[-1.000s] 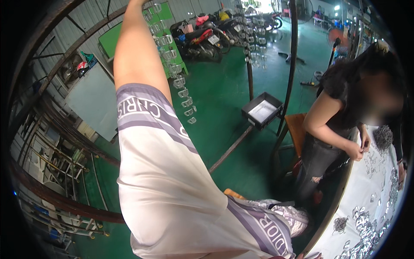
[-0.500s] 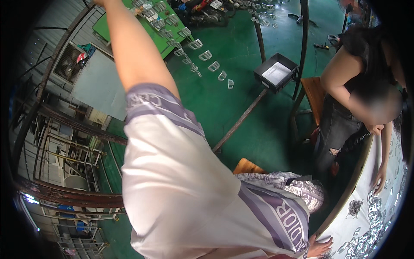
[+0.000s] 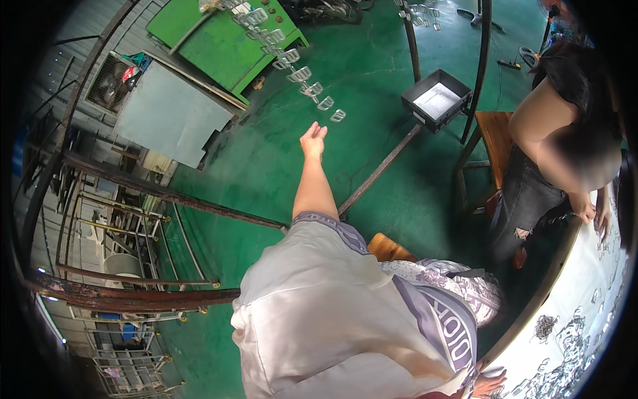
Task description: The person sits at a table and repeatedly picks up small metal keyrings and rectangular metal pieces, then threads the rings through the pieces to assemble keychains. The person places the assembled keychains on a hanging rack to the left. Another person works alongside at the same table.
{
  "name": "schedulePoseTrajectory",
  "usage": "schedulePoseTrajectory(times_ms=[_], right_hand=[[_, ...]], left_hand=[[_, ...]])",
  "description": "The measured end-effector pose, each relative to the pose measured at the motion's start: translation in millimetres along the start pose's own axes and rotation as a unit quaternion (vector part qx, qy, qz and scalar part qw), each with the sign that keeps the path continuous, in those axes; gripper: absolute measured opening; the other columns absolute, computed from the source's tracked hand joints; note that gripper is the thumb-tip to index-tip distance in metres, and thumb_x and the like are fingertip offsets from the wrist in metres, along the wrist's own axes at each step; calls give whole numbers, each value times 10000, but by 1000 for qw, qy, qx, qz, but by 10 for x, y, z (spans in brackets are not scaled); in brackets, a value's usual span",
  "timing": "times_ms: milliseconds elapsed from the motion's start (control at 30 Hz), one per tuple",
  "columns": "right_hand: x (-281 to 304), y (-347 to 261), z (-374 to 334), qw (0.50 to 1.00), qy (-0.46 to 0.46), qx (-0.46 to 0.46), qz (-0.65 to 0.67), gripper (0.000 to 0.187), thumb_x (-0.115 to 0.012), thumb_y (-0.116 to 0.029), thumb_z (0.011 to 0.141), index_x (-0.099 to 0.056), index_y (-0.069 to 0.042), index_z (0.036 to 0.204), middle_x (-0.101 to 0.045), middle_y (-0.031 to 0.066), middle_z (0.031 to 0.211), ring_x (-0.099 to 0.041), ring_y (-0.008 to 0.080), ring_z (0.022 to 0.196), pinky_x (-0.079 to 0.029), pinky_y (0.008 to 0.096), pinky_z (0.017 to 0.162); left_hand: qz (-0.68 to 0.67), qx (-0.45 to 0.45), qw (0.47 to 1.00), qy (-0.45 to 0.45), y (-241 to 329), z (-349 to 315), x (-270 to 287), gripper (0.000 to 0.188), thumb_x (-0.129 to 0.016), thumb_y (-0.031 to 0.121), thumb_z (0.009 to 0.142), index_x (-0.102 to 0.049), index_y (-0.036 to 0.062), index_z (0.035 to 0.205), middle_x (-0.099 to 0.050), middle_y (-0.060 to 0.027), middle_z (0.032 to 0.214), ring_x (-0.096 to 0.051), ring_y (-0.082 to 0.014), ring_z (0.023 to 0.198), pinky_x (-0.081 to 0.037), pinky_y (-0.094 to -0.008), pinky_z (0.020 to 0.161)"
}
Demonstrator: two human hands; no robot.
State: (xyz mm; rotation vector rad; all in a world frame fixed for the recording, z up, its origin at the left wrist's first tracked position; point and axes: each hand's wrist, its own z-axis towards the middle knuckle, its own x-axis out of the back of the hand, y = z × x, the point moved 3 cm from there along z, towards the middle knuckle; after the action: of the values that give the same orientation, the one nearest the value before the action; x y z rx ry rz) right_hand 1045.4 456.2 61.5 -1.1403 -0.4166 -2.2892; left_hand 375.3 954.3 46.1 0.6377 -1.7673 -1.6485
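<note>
A strand of silver metal buckles (image 3: 300, 74) hangs in the air at upper centre, with the lowest buckle (image 3: 337, 116) at its end. Just below that end is my left hand (image 3: 314, 141), arm raised and fingers stretched out and slightly apart; I see nothing in it. At the lower right, my right hand (image 3: 489, 384) lies on the edge of the white table (image 3: 525, 326), fingers spread. Many loose silver buckles (image 3: 565, 352) are strewn over that table, beside a small dark tangle (image 3: 545, 327) that looks like wire.
A co-worker (image 3: 565, 126) sits at the table's far side, hands on it. A black tray (image 3: 436, 100) stands on a metal frame, near a wooden stool (image 3: 490, 143). Rusty bars (image 3: 153, 189) cross the left side. A green cabinet (image 3: 226, 50) stands beyond.
My left arm has swung from the upper left down toward the centre, bringing its hand below the buckle strand. My right hand stays at the table edge. The co-worker's hands have drawn closer together.
</note>
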Motion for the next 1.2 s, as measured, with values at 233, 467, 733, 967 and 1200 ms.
schedulePoseTrajectory(times_ms=[233,467,733,967,1200], right_hand=[[-33,-58,-26,999,27,-3,21,970,-391,-922,640,-574,-156,1206,-536,83,1250,-448,366,1198,-332,579,952],[-35,15,-47,1000,10,0,20,975,-377,-920,656,-560,-153,1230,-523,92,1275,-427,371,1224,-328,582,962],[164,-195,148,972,-209,-74,-77,737,-711,-470,746,-445,-191,1373,-392,95,1461,-320,352,1368,-240,610,1078],[181,-188,118,971,-204,-80,-91,709,-696,-489,755,-461,-197,1358,-421,101,1441,-344,359,1354,-224,615,1088],[242,-275,165,970,-216,-86,-76,692,-696,-489,750,-472,-205,1340,-423,106,1442,-346,369,1351,-207,627,1089]], left_hand=[[74,-78,983,146,-71,188,41,469,-829,193,708,-690,189,1156,-690,-111,1001,-632,-167,855,-492,-320,742],[181,-85,950,239,49,278,-84,326,-843,248,670,-759,220,984,-629,-59,647,-564,-155,589,-468,-347,609],[15,-141,988,63,-188,284,-760,337,-770,82,741,-728,158,1067,-712,-86,980,-654,-167,850,-508,-314,777],[-76,-142,987,-20,-90,136,-1299,354,-777,62,736,-701,57,1082,-709,-116,969,-667,-183,841,-529,-305,760],[-55,-145,986,61,53,-99,-1240,260,-782,76,739,-715,18,983,-717,-115,839,-679,-158,731,-542,-282,698]])
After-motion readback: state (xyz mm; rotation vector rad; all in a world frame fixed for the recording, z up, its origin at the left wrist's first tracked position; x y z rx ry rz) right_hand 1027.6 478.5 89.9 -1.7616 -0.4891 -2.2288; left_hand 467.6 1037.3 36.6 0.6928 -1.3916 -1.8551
